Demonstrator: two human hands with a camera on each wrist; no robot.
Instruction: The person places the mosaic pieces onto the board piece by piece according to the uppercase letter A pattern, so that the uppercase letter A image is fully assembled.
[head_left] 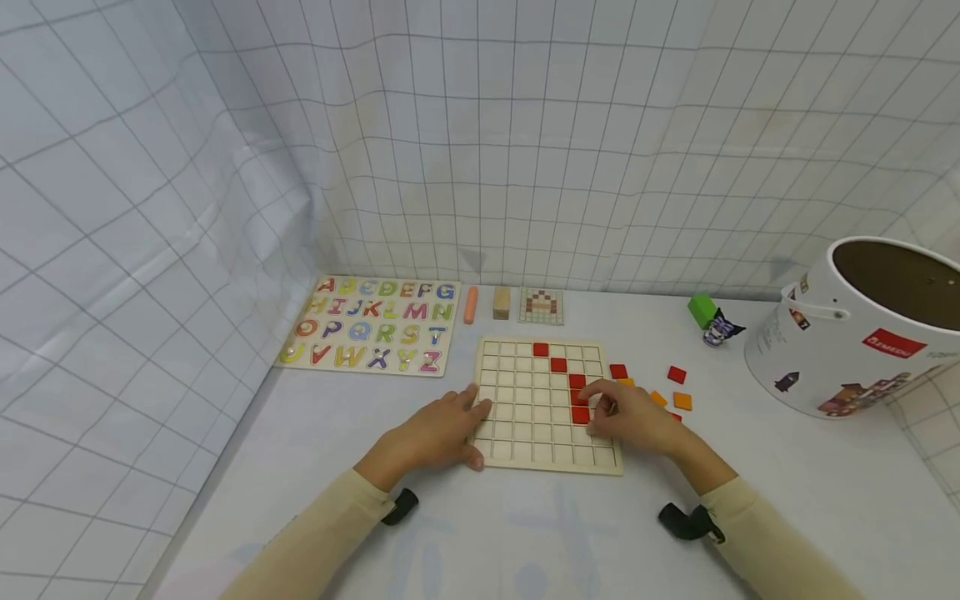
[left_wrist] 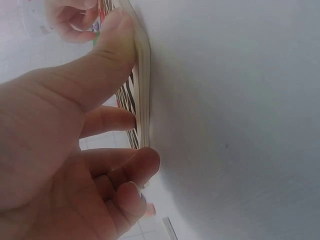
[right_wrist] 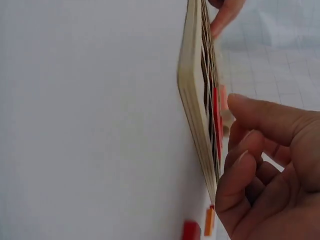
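A wooden grid board (head_left: pixel 525 454) lies flat, with several red square tiles (head_left: pixel 558 365) in its cells, running diagonally and then down a column. My left hand (head_left: pixel 438 429) rests along the board's left edge, thumb at the near corner and fingertips on the frame; the left wrist view shows the thumb (left_wrist: pixel 112 37) on the rim. Over the board's right side, my right hand (head_left: pixel 633 417) touches a red tile in the column with its index finger. In the right wrist view, the other fingers (right_wrist: pixel 240 175) bend loosely and no tile shows between them.
Loose red and orange tiles (head_left: pixel 682 401) lie right of the board, some partly behind the right hand. An alphabet puzzle (head_left: pixel 367 325), an orange stick (head_left: pixel 470 305), a wooden block (head_left: pixel 501 302) and a pattern card (head_left: pixel 541 307) lie behind. A white bucket (head_left: pixel 806 350), green block (head_left: pixel 702 310) and small figurine (head_left: pixel 722 329) stand at right.
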